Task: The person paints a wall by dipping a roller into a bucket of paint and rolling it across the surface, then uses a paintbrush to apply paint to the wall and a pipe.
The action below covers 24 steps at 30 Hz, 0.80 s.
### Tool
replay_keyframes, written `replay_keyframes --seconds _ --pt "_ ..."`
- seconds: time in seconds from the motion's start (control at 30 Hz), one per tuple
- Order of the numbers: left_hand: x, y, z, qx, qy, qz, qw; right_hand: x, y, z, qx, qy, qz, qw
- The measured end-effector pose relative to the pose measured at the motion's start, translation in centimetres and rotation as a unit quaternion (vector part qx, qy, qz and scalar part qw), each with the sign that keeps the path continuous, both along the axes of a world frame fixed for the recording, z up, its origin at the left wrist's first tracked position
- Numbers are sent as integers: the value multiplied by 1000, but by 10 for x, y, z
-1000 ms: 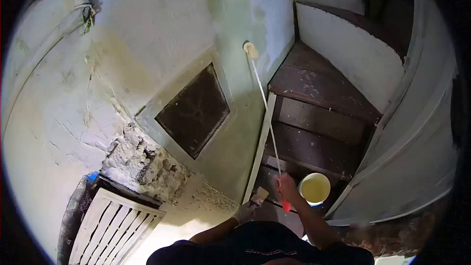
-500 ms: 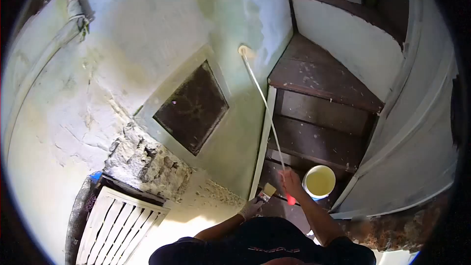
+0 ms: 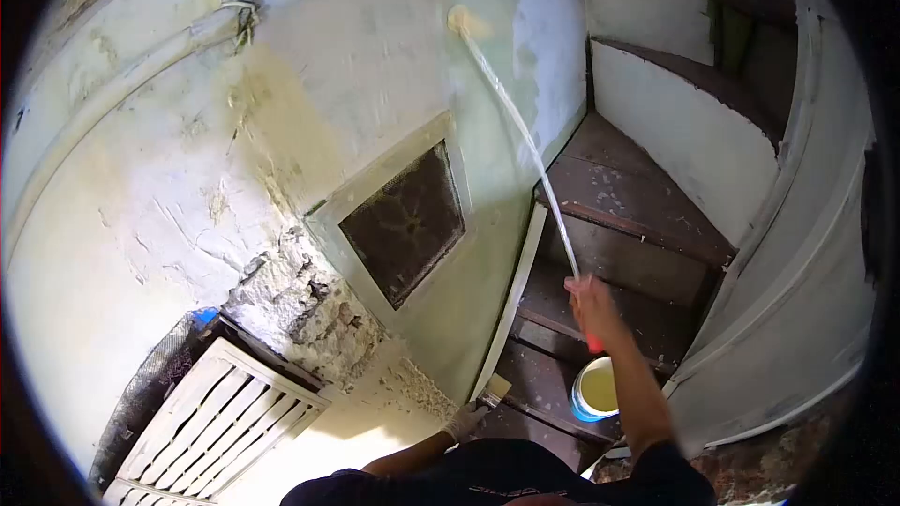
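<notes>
My right hand (image 3: 594, 307) is closed around the red grip of a long-handled paint roller (image 3: 525, 131). Its pale pole slants up to the left, and the round roller head (image 3: 458, 19) rests against the greenish wall (image 3: 450, 70). Lower left, my gloved left hand (image 3: 464, 423) is closed on a paintbrush (image 3: 498, 387), whose pale bristles point up near the stair edge. An open bucket (image 3: 579, 401) with yellowish liquid stands on a step below my right forearm, partly hidden by it.
Dark wooden stairs (image 3: 609, 169) wind upward on the right beside a white curved side wall (image 3: 787, 290). A framed dark mesh vent (image 3: 403, 225) sits in the left wall above crumbling masonry (image 3: 309, 300). A white slatted shutter (image 3: 216, 422) stands lower left; a pipe (image 3: 122, 89) runs along the upper left.
The roller head has moved up the wall, and my right hand has risen with it, away from my body. My left hand still holds the brush. The camera view has shifted.
</notes>
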<state>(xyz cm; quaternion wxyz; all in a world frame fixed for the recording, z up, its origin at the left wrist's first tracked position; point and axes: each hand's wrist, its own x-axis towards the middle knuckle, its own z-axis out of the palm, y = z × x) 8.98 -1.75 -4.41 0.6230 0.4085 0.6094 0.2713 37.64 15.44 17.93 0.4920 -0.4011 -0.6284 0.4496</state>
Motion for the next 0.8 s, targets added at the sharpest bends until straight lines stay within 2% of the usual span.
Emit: replay_keyframes --seconds 0.07,0.1,0.13,0.17,0.27,0.3,0.37,0.47,0.5,0.57,0.67,0.77,0.8 --pt "-2 3 -7 -10 -2 -16 1000 -4 19 72 -3 44 9 999" --pt "-2 3 -14 27 10 -19 999 0 32 101 -14 31 3 999" --pt "-2 3 -20 63 23 -22 997 -1 38 128 21 36 -12 999" --pt "-2 2 -21 64 21 -22 997 -1 44 136 22 34 -12 999" --pt "0 9 -22 58 44 -45 996 -5 43 142 34 15 -7 999" --pt "2 8 -18 37 33 -20 999 -8 35 126 9 29 -9 1000" --pt "7 6 -14 16 18 7 1000 -20 34 62 31 44 -4 999" --pt "9 9 -9 -20 20 18 999 -49 11 78 -18 67 -7 998" --pt "10 10 -3 15 43 0 999 -56 17 88 -15 90 1 996" --pt "12 10 -2 50 67 -20 996 -63 43 132 4 113 20 993" --pt "12 16 -19 56 15 0 998 -65 74 196 24 135 20 990" --pt "7 10 -27 40 -2 25 999 -72 84 201 28 153 15 988" --pt "6 8 -29 68 42 22 997 -75 81 185 49 128 36 990"
